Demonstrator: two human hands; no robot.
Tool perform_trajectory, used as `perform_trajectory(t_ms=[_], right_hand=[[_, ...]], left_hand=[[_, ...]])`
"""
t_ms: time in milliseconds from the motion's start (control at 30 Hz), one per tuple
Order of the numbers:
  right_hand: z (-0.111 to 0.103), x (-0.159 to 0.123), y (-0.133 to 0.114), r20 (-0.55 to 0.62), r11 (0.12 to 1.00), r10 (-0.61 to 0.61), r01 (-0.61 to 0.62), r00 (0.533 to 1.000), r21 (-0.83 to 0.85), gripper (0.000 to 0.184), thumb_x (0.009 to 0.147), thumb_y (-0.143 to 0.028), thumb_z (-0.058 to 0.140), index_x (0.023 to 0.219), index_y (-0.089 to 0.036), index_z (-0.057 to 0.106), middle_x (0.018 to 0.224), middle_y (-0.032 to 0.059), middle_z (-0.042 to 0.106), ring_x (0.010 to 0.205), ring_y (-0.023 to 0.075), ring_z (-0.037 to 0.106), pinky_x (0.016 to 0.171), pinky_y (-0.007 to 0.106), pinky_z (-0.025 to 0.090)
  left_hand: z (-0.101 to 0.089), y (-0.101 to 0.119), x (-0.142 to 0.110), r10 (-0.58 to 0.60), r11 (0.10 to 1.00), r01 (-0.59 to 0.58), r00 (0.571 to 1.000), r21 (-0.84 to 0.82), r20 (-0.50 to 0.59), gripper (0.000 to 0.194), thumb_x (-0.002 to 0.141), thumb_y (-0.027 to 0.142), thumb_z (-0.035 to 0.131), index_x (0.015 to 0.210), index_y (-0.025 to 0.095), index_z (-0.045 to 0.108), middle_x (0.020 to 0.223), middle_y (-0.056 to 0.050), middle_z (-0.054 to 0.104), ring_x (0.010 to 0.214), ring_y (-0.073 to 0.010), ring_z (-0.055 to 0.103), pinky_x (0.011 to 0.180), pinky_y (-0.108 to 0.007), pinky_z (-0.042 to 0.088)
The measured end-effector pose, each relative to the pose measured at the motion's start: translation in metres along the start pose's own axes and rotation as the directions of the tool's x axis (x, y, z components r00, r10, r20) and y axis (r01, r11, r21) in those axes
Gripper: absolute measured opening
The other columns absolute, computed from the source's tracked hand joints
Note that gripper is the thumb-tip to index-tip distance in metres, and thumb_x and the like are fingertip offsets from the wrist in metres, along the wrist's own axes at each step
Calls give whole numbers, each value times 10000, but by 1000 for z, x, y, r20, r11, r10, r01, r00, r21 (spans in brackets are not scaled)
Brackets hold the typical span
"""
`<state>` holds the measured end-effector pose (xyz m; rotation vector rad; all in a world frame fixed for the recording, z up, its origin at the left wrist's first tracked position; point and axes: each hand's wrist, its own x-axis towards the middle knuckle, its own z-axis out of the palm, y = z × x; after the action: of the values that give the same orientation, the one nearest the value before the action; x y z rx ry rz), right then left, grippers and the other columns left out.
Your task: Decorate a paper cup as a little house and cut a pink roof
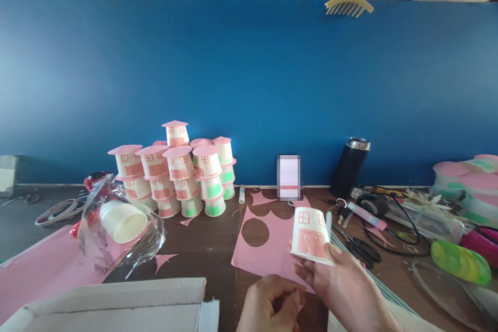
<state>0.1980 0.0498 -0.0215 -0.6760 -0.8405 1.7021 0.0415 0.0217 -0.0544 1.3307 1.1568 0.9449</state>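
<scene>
My right hand (pixel 346 282) grips a white paper cup (pixel 310 236) by its rim. The cup is upside down, with red-drawn windows and a red-coloured patch below them. Just left and lower, my left hand (pixel 272 303) is curled with thumb and fingers together; whatever they may hold is hidden. Under the hands lies a pink paper sheet (pixel 252 262) with round holes cut in it. A pale, green-tipped stick (pixel 329 222) shows behind the cup's right edge. To the left stand stacked upside-down cups (pixel 178 168) with pink paper tops and red or green colouring.
Plain cups (pixel 123 220) lie in a clear plastic bag at left, near a white tape roll (pixel 58 212). White cardboard (pixel 155 301) covers the near left. A black bottle (pixel 350 167), scissors (pixel 363 249) and a cable sit at right. A blue partition (pixel 249 83) closes the back.
</scene>
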Motion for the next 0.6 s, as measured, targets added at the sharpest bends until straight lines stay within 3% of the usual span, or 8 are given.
perform_trajectory(t_ms=[100, 167, 300, 433, 600], right_hand=[[-3, 0, -2, 98, 954, 118, -140, 988, 264, 367, 841, -427, 617, 1013, -126, 738, 962, 142, 759, 880, 253, 694, 840, 395, 529], [-3, -2, -3, 145, 941, 103, -144, 984, 306, 396, 826, -426, 642, 1035, -104, 739, 983, 155, 759, 856, 254, 693, 807, 387, 537], [-5, -7, -2, 185, 954, 66, -116, 981, 276, 375, 830, -414, 652, 1060, -131, 737, 982, 137, 757, 840, 259, 682, 801, 413, 533], [-5, -9, 0, 265, 979, 29, -81, 964, 187, 338, 864, -416, 616, 998, -137, 751, 971, 124, 744, 886, 262, 669, 890, 437, 498], [-5, -10, 2, 254, 995, 27, -51, 967, 89, 248, 889, -379, 608, 973, -189, 743, 878, 67, 734, 912, 240, 661, 905, 400, 505]], left_hand=[[-1, -2, 2, -23, 999, 22, 999, -27, -28, 361, 796, 469, 613, 854, 130, 721, 623, -32, 630, 441, -86, 480, 429, -200, 333], [-1, -4, 3, -24, 999, 22, 998, -33, -59, 358, 792, 471, 611, 822, 129, 710, 626, -38, 638, 441, -88, 469, 432, -207, 341], [-3, -3, 2, -15, 1000, 11, 990, -23, -140, 297, 780, 429, 624, 800, 144, 707, 578, -8, 598, 450, -90, 453, 430, -207, 324], [-7, 0, 2, -59, 995, 43, 982, -94, -182, 312, 778, 454, 628, 833, 156, 704, 528, 34, 545, 386, -60, 354, 391, -202, 248], [-11, 2, 3, -20, 984, -34, 953, -173, -303, 381, 786, 515, 618, 902, 162, 708, 698, -16, 645, 386, -44, 361, 397, -207, 269]])
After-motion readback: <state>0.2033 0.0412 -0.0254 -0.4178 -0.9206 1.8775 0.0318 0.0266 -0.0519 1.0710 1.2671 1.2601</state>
